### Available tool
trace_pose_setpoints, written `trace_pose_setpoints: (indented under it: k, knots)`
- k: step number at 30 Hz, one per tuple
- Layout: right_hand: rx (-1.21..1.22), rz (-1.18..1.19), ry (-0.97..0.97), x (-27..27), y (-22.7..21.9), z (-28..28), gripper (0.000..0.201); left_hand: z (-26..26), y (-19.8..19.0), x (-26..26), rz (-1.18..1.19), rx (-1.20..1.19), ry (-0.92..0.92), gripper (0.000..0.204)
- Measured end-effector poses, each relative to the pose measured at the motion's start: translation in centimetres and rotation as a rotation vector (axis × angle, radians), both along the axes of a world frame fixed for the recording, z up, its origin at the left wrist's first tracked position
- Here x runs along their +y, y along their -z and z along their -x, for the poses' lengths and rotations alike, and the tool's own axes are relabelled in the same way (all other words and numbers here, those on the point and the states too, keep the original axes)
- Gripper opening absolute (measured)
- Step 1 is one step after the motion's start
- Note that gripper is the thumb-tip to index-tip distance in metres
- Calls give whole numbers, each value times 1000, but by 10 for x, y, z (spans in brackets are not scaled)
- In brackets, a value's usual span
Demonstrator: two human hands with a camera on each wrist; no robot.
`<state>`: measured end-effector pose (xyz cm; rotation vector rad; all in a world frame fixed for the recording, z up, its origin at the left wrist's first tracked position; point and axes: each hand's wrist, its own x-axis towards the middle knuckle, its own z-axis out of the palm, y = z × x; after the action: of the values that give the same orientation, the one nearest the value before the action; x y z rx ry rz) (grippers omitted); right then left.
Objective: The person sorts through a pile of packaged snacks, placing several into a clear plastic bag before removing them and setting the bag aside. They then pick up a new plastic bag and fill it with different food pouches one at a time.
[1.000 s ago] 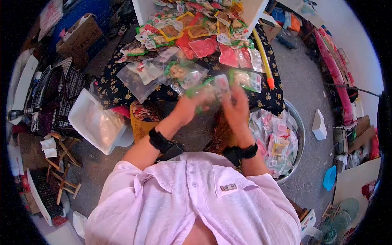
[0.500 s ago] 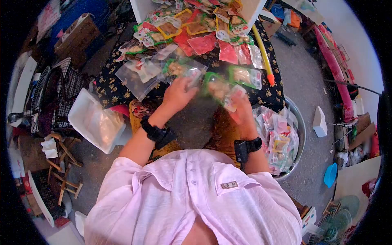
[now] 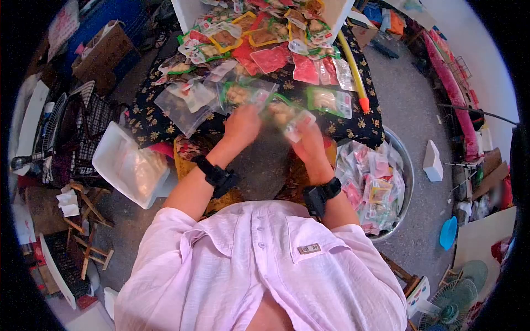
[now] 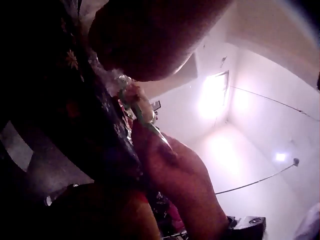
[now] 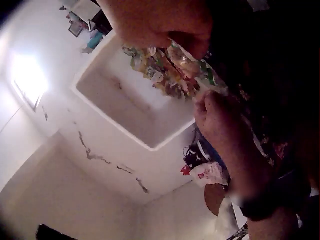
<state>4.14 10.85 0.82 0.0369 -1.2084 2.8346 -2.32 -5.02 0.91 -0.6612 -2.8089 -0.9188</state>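
Note:
In the head view my right hand (image 3: 310, 144) pinches the pale end of a green-edged packet (image 3: 282, 115) with light pieces inside, blurred by motion. My left hand (image 3: 242, 126) is at the lower edge of a clear bag (image 3: 264, 90), its fingertips curled onto the plastic; a green-edged packet (image 3: 237, 95) shows in or under that bag. The right wrist view has my right hand (image 5: 160, 25) close above and my left hand (image 5: 217, 117) with fingers bent at clear plastic. Another green-edged packet (image 3: 329, 102) lies flat on the flowered cloth (image 3: 361, 129).
A white foam box (image 3: 341, 16) full of mixed packets stands at the back, with packets spilling forward. A yellow tube (image 3: 353, 71) lies at the cloth's right. Beside my right arm is a metal basin (image 3: 409, 182) of packets; a white tub (image 3: 113, 163) sits at the left.
The packet in my right hand swung from upright between both hands to the right, then came back left toward the clear bag. My left hand let go of it and moved left onto the bag.

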Motion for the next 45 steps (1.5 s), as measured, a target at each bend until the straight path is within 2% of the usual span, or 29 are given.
trace_pose_setpoints:
  k: [2,5,7,10,13,16,18,20,22,25,26,28,31,34,35,37,40,42,44,45]
  knots:
    - [-30,-44,0,-1,0,2,23,-3,0,4,-35,24,15,17]
    - [-159,-81,45,-1,10,7,24,-12,-21,11,86,-25,-21,16]
    - [-217,-78,34,1,14,15,24,-15,-17,12,100,20,-18,15]
    - [-165,41,-3,-8,15,28,24,-18,-11,11,107,102,7,14]
    - [-220,94,-108,-18,18,45,24,-19,-8,9,156,123,26,14]
    - [-267,-115,-183,-23,31,58,22,-24,-9,7,128,136,27,14]
    - [96,-777,-74,-19,53,68,20,-27,-4,6,79,151,26,13]
    - [107,-963,-100,-10,65,69,18,-27,11,2,36,166,23,12]
    - [-248,-676,-264,-8,10,45,17,-30,15,1,20,190,13,11]
    - [-217,-506,-289,-6,2,34,18,-41,1,2,14,116,37,11]
    - [-226,-555,-280,-7,5,36,18,-43,-5,3,17,74,54,10]
    - [-248,-653,-257,-12,17,40,19,-40,12,2,36,149,85,10]
    - [-273,-731,-96,-32,28,45,19,-37,19,0,0,233,107,9]
    - [-201,-919,-202,-31,20,46,19,-38,18,-10,7,255,167,16]
    - [-172,-926,-240,-28,17,45,18,-38,17,-15,19,256,197,20]
    - [-116,-941,-309,-20,8,40,19,-40,9,-27,20,410,247,30]
    - [-157,-905,-259,-21,-9,18,21,-32,14,-46,141,517,230,43]
    - [199,-1088,-144,-22,30,14,22,-24,15,-46,213,553,194,47]
    - [209,-1036,-111,-28,39,10,23,-19,8,-40,233,592,176,47]
    - [45,-894,-139,-36,33,9,23,-15,10,-37,235,592,200,47]
